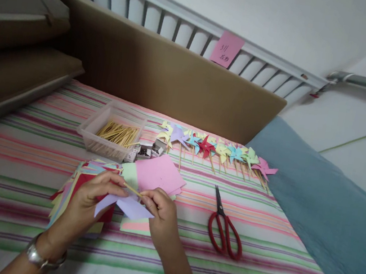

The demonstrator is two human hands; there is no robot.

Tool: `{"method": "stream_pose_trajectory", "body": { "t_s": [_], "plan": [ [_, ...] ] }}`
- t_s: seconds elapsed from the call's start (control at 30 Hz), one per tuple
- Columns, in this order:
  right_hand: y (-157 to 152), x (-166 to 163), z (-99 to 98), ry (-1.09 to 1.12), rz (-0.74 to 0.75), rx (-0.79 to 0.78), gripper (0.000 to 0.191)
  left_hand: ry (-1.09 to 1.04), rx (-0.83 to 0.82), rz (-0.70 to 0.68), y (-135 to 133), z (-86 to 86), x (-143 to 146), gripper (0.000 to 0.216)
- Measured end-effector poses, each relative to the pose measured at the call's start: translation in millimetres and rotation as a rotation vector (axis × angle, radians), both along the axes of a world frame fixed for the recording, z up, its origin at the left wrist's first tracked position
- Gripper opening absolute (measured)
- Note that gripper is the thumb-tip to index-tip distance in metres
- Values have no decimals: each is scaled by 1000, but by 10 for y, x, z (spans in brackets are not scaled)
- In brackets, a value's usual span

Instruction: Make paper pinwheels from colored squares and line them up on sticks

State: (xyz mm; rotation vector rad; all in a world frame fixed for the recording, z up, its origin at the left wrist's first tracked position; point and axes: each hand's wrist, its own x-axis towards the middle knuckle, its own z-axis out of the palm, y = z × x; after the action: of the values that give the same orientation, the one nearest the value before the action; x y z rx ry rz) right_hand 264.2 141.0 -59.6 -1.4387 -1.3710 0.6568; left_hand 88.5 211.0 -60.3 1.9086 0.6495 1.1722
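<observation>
My left hand [98, 191] is closed on a lavender paper pinwheel [134, 209], its folded blades hanging below the fingers. A thin wooden stick [133, 189] lies across the pinwheel's upper side, between my two hands. My right hand [162, 213] pinches the near end of that stick with thumb and forefinger, close to the paper. Whether the stick is fastened to the pinwheel is hidden by my fingers. Beneath my hands lie stacked coloured paper sheets [73, 189] and pink paper squares [157, 173].
Red-handled scissors [221, 228] lie at the right. Behind my hands stand a plastic box [89, 138] of wooden sticks and small boxes of dark pins [144, 151]. Finished pinwheels [206, 146] line the cardboard panel [177, 82]. Cardboard boxes [13, 81] are stacked at left.
</observation>
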Motion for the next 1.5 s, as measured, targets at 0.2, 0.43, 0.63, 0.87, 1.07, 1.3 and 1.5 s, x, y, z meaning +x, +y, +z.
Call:
{"method": "stream_pose_trajectory", "body": {
  "t_s": [0.2, 0.43, 0.63, 0.87, 1.07, 1.3, 1.5],
  "plan": [
    [-17, -5, 4, -21, 12, 22, 18, -21, 26, -9, 1, -28, 3, 15],
    [-14, 1, 0, -37, 23, 31, 19, -15, 31, 2, -7, -4, 12, 16],
    [-23, 3, 6, -44, 29, 40, 19, -21, 28, 3, -2, -3, 11, 15],
    [-14, 3, -9, -39, 32, 72, 19, 12, 25, 13, -6, 43, 7, 15],
    [-13, 12, -15, -51, 39, 69, 19, 13, 34, 15, -9, 47, 10, 15],
    [-19, 9, -8, -61, 41, 81, 20, 28, 21, 18, -8, 18, -2, 22],
    [-22, -13, 12, -50, 42, 110, 22, 16, -46, 47, -26, -3, -2, 24]
  ]
}}
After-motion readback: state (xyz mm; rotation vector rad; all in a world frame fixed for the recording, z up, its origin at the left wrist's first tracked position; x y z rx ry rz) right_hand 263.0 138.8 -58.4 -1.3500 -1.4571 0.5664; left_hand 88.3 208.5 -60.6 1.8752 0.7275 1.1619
